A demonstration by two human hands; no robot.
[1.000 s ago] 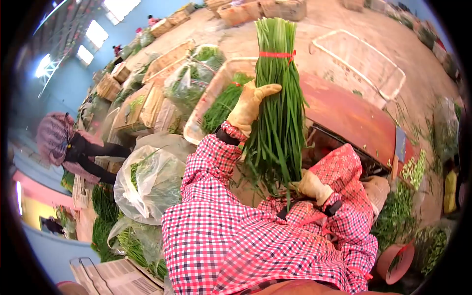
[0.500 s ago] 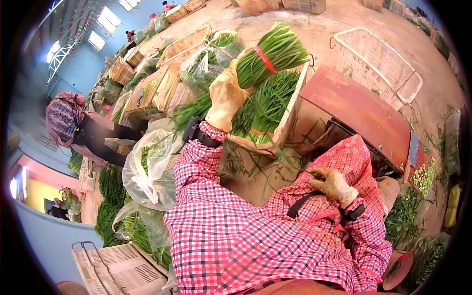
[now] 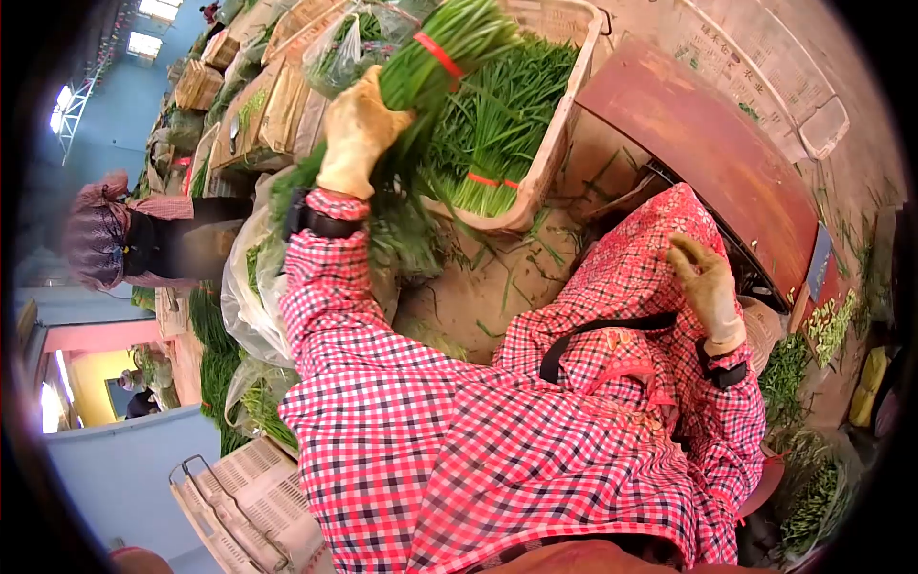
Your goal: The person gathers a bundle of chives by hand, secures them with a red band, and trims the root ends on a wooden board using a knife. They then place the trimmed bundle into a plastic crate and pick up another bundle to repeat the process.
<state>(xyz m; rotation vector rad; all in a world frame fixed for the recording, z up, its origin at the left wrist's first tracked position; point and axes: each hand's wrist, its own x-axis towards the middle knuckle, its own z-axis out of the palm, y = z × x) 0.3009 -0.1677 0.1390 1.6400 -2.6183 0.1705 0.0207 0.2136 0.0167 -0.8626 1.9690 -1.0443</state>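
Crates and bags of greens are crowding a market hall's dirt floor (image 3: 459, 306). The left hand (image 3: 356, 134) is gripping a banded bundle (image 3: 449, 43) of chives, fingers closed around its middle, tilting it above the crate (image 3: 559, 134). Tied bundles (image 3: 497, 124) are already lying there; this one is not yet laid in, so the filling looks partway done. The right hand (image 3: 706, 282) is resting loosely open on the knee (image 3: 660, 230), holding nothing.
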